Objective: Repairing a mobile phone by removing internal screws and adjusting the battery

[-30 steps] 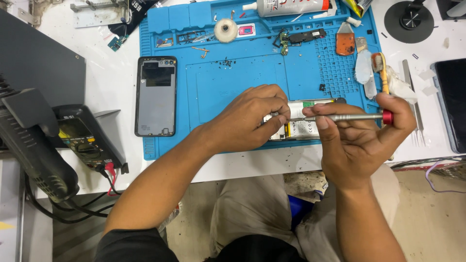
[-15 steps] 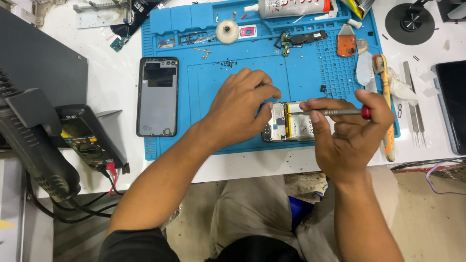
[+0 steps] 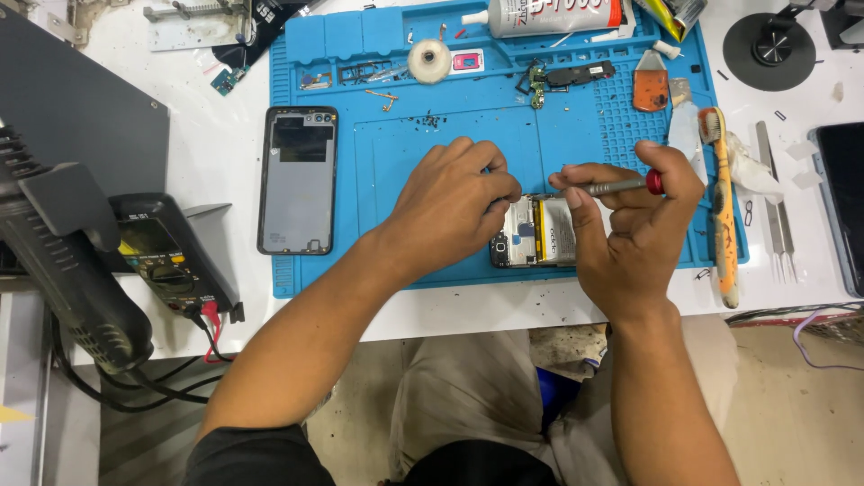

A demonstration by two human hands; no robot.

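- Head view: left hand [image 3: 450,202] curls its fingers down onto the opened phone [image 3: 535,232], centre of the blue mat [image 3: 405,153].
- Right hand [image 3: 630,229] pinches a screwdriver [image 3: 612,186] over it.
- Phone looks light, thin and fragile; best gripped by its edges.

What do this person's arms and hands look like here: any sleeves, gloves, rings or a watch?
Both forearms are bare from elbow to wrist. The left hand and right hand wear no gloves, and no ring, watch or wristband shows on either. A short black sleeve covers the left upper arm at the bottom edge of the view; the right sleeve is out of view.
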